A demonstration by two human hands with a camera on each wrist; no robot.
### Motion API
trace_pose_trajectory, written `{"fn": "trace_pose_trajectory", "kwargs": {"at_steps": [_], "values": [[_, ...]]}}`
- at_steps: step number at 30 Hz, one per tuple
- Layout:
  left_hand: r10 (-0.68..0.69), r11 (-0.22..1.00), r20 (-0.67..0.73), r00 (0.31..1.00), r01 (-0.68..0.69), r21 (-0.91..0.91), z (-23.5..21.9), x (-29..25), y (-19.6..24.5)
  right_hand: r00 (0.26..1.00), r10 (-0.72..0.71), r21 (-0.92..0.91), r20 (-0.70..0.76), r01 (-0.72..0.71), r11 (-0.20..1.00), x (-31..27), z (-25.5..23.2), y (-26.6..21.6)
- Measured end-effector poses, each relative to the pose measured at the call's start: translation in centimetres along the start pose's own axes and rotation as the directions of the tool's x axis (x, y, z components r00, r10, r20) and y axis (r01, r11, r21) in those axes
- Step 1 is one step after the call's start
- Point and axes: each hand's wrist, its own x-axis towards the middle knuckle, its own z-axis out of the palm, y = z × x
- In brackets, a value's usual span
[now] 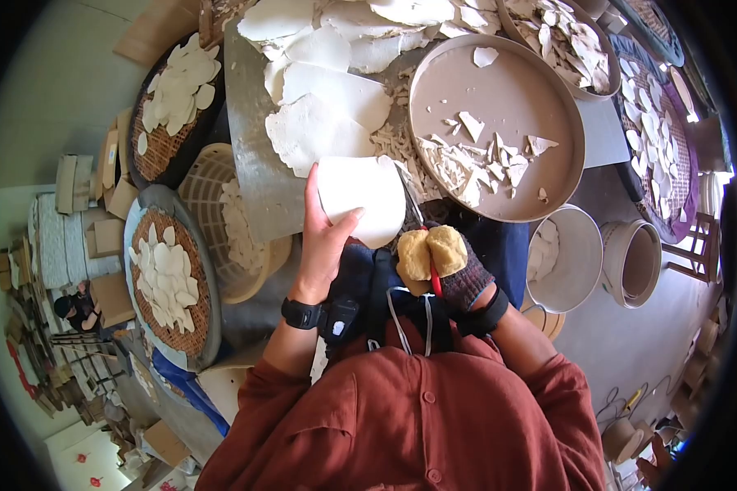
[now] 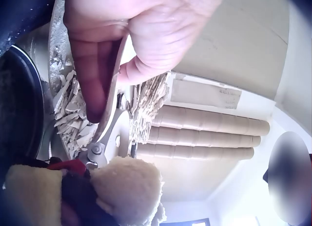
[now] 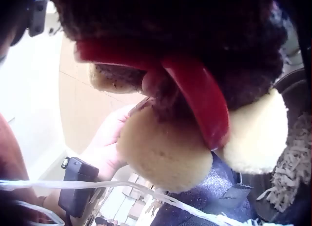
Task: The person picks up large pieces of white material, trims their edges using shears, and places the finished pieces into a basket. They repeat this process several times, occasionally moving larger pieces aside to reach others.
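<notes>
My left hand pinches a thin white sheet, thumb on its near face and fingers behind. In the left wrist view the sheet is seen edge-on, and metal shears meet its lower edge. My right hand, in a dark knitted glove, grips the shears by their red handles. Yellow foam pads are wrapped about the handles or fingers; which, I cannot tell. The blades point up beside the sheet's right edge.
White sheets and scraps lie on the metal table. A round tray holds broken pieces. Left of me are a plastic basket and a round woven tray with pieces; to the right, a white bucket.
</notes>
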Motion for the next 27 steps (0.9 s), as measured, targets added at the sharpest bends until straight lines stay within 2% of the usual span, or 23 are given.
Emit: {"fn": "trace_pose_trajectory", "kwargs": {"at_steps": [3, 5, 7, 9, 11, 13, 15, 17, 20, 21, 22, 23, 24, 27], "values": [[0.010, 1.000, 0.030, 0.999, -0.010, 0.005, 0.4, -0.2, 1.1, 1.000, -0.006, -0.049, -0.024, 0.005, 0.999, -0.2, 0.5, -0.8], [0.009, 1.000, 0.063, 0.998, -0.009, 0.002, 0.5, -0.1, 1.8, 0.997, -0.064, -0.125, -0.046, 0.058, 0.991, 0.4, -0.7, 1.6], [0.050, 0.994, 0.079, 0.996, -0.057, 0.097, 0.4, 0.0, 2.1, 0.994, -0.107, -0.116, -0.034, 0.103, 0.988, 0.9, -1.0, 1.9], [0.060, 0.989, 0.084, 0.995, -0.071, 0.131, 0.4, 0.0, 2.4, 0.995, -0.102, 0.001, -0.009, 0.102, 0.995, 1.0, -1.2, 1.4], [0.036, 0.993, 0.080, 0.996, -0.044, 0.106, 0.5, -0.1, 2.6, 1.000, -0.028, 0.165, -0.012, 0.030, 0.986, 0.9, -0.8, 0.4], [0.062, 0.982, 0.141, 0.988, -0.085, 0.169, 0.6, -0.1, 2.6, 0.999, -0.006, 0.130, -0.045, 0.012, 0.991, 1.0, -1.1, 1.2], [0.083, 0.966, 0.178, 0.980, -0.123, 0.229, 0.8, -0.2, 2.7, 0.995, -0.062, -0.077, -0.083, 0.056, 0.995, 1.3, -1.8, 3.5], [0.101, 0.945, 0.195, 0.976, -0.155, 0.289, 1.0, -0.2, 3.0, 0.992, -0.084, -0.174, -0.098, 0.065, 0.983, 1.1, -2.2, 4.2], [-0.020, 0.999, 0.087, 0.996, 0.016, 0.050, 0.6, -0.4, 1.8, 0.997, -0.074, -0.050, 0.000, 0.074, 0.996, 0.5, -1.0, 0.7], [0.040, 0.998, 0.031, 0.999, -0.041, 0.048, 0.8, -0.4, 1.6, 0.996, -0.075, 0.025, 0.052, 0.074, 0.997, 0.4, -0.3, -0.8], [0.100, 0.994, -0.022, 0.995, -0.099, 0.049, 1.3, -0.2, 1.3, 0.998, -0.024, 0.228, 0.058, 0.010, 0.974, 0.4, 0.2, -1.5], [0.158, 0.987, -0.076, 0.984, -0.155, 0.050, 1.8, -0.1, 0.9, 0.997, 0.026, 0.420, 0.074, -0.054, 0.906, 0.3, 0.6, -2.0], [0.241, 0.961, -0.098, 0.966, -0.223, 0.164, 2.0, 0.2, 0.4, 0.992, 0.071, 0.592, 0.101, -0.118, 0.797, 0.2, 0.7, -2.3], [0.295, 0.913, -0.035, 0.955, -0.271, 0.307, 2.7, 1.0, 0.3, 0.987, 0.143, 0.622, 0.078, -0.160, 0.767, -0.1, -0.6, -1.5]]}}
